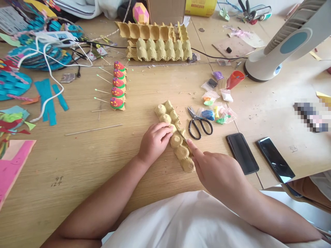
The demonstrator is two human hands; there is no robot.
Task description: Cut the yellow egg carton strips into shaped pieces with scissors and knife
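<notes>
A strip of tan egg carton (167, 109) lies slantwise on the wooden table (85, 162), just ahead of me. My left hand (153, 141) rests on the strip's left side, fingers curled over its middle cups. My right hand (219, 172) comes in from the lower right. Its index finger is stretched along the strip's right edge and the other fingers are curled. A thin dark tip, like a blade, shows at that fingertip against the carton; the rest of it is hidden in the hand.
Black-handled scissors (198, 124) lie right of the strip, beside small bags of coloured clay (217, 113) and a red cup (234, 79). Two dark phones (241, 153) (275, 159) lie at the right edge. Stacked egg cartons (157, 44), a white fan (284, 41) and a row of painted carton figures (118, 86) stand farther back.
</notes>
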